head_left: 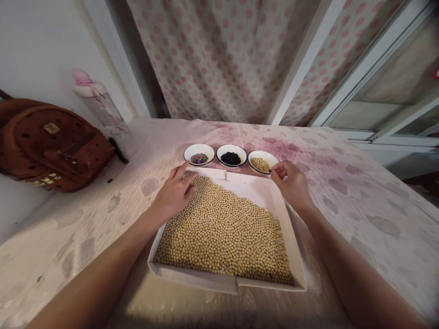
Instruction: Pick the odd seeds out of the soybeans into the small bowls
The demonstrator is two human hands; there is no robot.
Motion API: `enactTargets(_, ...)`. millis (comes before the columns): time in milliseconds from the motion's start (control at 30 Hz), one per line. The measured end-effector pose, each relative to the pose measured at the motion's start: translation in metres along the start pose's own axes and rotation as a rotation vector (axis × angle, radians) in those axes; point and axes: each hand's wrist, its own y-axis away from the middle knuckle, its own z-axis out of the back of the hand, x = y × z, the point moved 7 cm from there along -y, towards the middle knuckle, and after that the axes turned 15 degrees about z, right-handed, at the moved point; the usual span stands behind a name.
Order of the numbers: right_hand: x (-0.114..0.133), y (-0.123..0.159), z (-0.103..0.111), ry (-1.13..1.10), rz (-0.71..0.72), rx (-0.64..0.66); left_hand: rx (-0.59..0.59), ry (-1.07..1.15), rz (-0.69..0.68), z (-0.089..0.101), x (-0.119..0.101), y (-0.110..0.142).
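Observation:
A shallow white cardboard box (297, 260) holds a wide layer of yellow soybeans (222, 224), with its far right corner bare. My left hand (175, 192) lies over the box's far left corner, fingers apart, some over the soybeans. Beyond the far wall stand three small dark-rimmed white bowls in a row. The left bowl (192, 150) has multicoloured bits, the middle bowl (224, 149) black ones, and the right bowl (270, 156) pale yellow beans. My right hand (290, 182) is beside the right bowl, thumb and fingers pinched together. A tiny dark spot shows at the fingertips; what it is stays unclear.
A brown backpack (51, 141) sits at the left by the wall, next to a clear bottle with a pink lid (103, 103). A patterned cloth (346, 196) covers the table. Behind it hangs a pink-dotted curtain (219, 59). A small dark piece (109, 180) lies left of the box.

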Motion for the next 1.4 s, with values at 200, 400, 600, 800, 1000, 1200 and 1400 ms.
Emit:
enactTargets(200, -0.034, 0.006, -0.010, -0.132, -0.136, -0.001, -0.008, 0.009, 0.012, 0.000, 0.000, 0.000)
enactTargets(400, -0.020, 0.005, 0.002, -0.086, -0.077, 0.011, 0.007, -0.006, 0.011, -0.001, 0.001, 0.000)
enactTargets(600, 0.030, 0.006, -0.006, -0.121, 0.136, 0.461, 0.023, -0.025, 0.012, -0.002, 0.002, 0.000)
enactTargets(800, 0.047, 0.016, -0.006, -0.160, 0.204, 0.723, 0.023, -0.015, 0.007, 0.000, 0.000, 0.000)
enactTargets(1000, 0.054, 0.024, -0.003, -0.162, 0.209, 0.817, 0.040, -0.012, 0.008, -0.001, 0.002, -0.001)
enactTargets(1200, 0.063, 0.025, -0.007, -0.095, 0.250, 0.869, 0.038, -0.012, 0.003, -0.001, 0.002, -0.001)
enactTargets(1400, 0.050, 0.023, -0.014, -0.022, 0.237, 0.788, 0.032, -0.010, 0.004, -0.001, 0.002, 0.000)
